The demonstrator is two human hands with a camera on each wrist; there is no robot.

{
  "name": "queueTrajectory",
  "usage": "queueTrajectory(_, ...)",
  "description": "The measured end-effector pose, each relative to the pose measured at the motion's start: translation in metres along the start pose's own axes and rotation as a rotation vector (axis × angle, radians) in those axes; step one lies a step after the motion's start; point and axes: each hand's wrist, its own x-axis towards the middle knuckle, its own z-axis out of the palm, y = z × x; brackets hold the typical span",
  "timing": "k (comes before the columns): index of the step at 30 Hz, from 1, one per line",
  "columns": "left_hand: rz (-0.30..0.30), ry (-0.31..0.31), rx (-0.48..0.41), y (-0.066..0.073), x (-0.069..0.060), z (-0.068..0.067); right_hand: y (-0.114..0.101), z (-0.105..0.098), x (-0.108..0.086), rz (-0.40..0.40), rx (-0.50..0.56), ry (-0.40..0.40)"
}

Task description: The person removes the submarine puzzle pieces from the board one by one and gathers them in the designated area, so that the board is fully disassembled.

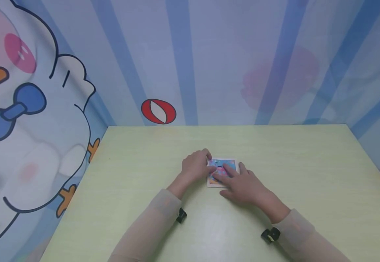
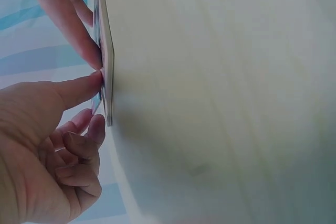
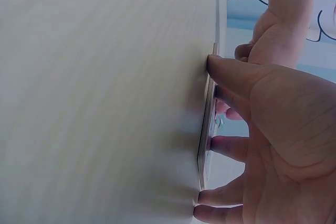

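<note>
A small square board point(image 1: 223, 162) with a colourful picture lies flat on the table. At its upper left corner the left hand point(image 1: 194, 166) has its thumb on the picture and its fingers curled; in the left wrist view a thin teal piece point(image 2: 96, 102) tilts up from the board, pinched between that thumb point(image 2: 81, 90) and a fingertip. The right hand point(image 1: 246, 186) spreads over the right side, two fingertips resting on the picture. In the right wrist view its thumb point(image 3: 231, 72) touches the board's near edge point(image 3: 206, 114), and the outer fingers rest on the table past it.
The pale yellow-green table point(image 1: 137, 156) reaches back to a blue striped cloth point(image 1: 216, 65) printed with cartoon figures. A large white bird print point(image 1: 55, 145) covers the left side. Dark wrist devices sit at both sleeves point(image 1: 150, 225).
</note>
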Motion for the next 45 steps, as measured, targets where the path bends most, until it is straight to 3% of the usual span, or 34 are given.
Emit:
queueTrajectory(11,-0.016,0.033,-0.063,0.004,-0.005,-0.002,0.0,0.0,0.0,0.011,0.02,-0.012)
queueTrajectory(19,-0.031,0.057,-0.193,-0.004,-0.006,-0.006,0.001,-0.001,0.001,0.009,0.028,-0.022)
queueTrajectory(30,-0.111,0.053,-0.341,-0.044,-0.011,-0.029,0.0,-0.003,0.001,0.034,0.044,-0.053)
queueTrajectory(38,-0.176,0.039,-0.367,-0.085,-0.019,-0.049,0.001,-0.001,0.0,0.018,0.053,-0.045)
queueTrajectory(45,-0.218,0.021,-0.351,-0.115,-0.027,-0.058,0.001,-0.001,0.001,0.02,0.05,-0.046)
